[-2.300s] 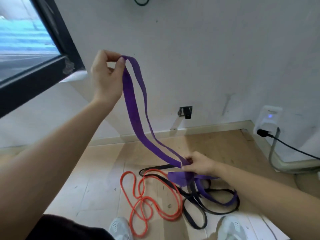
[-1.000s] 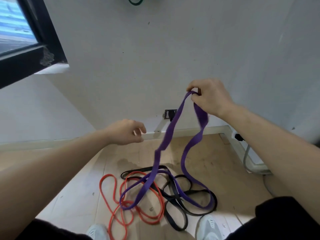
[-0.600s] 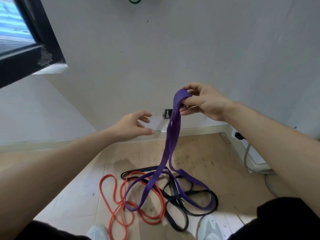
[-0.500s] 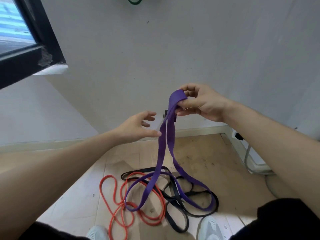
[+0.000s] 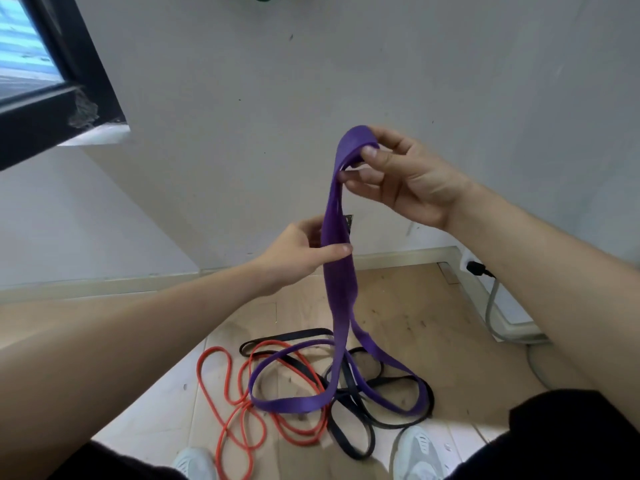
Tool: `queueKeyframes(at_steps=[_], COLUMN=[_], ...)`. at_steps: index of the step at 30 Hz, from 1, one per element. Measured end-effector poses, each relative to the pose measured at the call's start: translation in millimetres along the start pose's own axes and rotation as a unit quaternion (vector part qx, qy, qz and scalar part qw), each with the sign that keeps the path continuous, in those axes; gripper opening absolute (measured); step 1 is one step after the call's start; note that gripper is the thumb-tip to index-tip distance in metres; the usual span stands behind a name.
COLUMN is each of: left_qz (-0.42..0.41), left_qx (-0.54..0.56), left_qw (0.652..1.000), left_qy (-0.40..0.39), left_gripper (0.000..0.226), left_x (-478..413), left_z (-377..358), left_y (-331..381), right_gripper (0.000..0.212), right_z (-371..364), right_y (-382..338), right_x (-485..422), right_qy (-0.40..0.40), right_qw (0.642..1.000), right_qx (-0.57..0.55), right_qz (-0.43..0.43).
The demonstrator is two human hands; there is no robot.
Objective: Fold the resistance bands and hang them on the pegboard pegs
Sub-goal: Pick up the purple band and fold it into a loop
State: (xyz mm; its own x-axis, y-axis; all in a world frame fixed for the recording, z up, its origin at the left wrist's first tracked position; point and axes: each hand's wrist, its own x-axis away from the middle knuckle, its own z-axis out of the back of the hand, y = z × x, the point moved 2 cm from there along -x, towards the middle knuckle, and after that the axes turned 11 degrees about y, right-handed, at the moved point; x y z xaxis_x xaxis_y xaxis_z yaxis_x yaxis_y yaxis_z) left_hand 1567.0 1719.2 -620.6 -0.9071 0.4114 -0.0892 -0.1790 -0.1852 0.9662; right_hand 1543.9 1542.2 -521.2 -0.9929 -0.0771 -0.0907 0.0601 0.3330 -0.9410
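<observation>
Right hand (image 5: pixel 408 178), raised before wall (image 5: pixel 381 64): pinches folded top of purple band (image 5: pixel 341 289) between thumb and fingers. Left hand (image 5: pixel 298 258), lower and to the left: grips the same band's gathered strands just beneath. Lower loops down at wooden floor (image 5: pixel 433 317), lying across orange band (image 5: pixel 225 393) and black band (image 5: pixel 349 441). Pale shoes (image 5: pixel 415 455) at near edge.

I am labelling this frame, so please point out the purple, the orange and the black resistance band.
purple resistance band (image 5: pixel 341 289): head view, hanging middle stretch.
orange resistance band (image 5: pixel 199 370): head view, left edge of its loop.
black resistance band (image 5: pixel 338 434): head view, wide strip of its nearest loop.
</observation>
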Motion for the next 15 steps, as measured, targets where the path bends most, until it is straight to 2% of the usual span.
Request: queueKeyframes(at_steps=[2, 5, 10, 13, 15], left_qz=[0.013, 0.020, 0.027, 0.038, 0.043], left_qx=[0.000, 0.014, -0.009, 0.016, 0.023], left_qw=[1.000, 1.000, 1.000, 0.999, 0.999], left_qy=[-0.011, -0.019, 0.002, 0.009, 0.005], left_gripper=[0.035, 0.026, 0.030, 0.028, 0.034], left_x=[1.0, -0.5, -7.4, -10.7, -10.9], left_z=[2.0, 10.6, 30.8, 43.9, 48.6], left_y=[-0.3, -0.5, 4.7, 12.5, 15.5], right_gripper=[0.017, 0.014, 0.031, 0.045, 0.041], right_z=[11.9, 36.8, 72.5, 86.9, 91.6], right_y=[-1.9, -1.5, 4.9, 14.6, 24.1], right_x=[-3.0, -5.2, -2.7, 0.5, 2.1], right_qy=[0.037, 0.078, 0.096, 0.081, 0.052], right_qw=[0.999, 0.997, 0.993, 0.982, 0.952], right_qx=[-0.019, -0.012, 0.055, 0.153, 0.283], right_qz=[0.006, 0.001, -0.044, -0.080, -0.106])
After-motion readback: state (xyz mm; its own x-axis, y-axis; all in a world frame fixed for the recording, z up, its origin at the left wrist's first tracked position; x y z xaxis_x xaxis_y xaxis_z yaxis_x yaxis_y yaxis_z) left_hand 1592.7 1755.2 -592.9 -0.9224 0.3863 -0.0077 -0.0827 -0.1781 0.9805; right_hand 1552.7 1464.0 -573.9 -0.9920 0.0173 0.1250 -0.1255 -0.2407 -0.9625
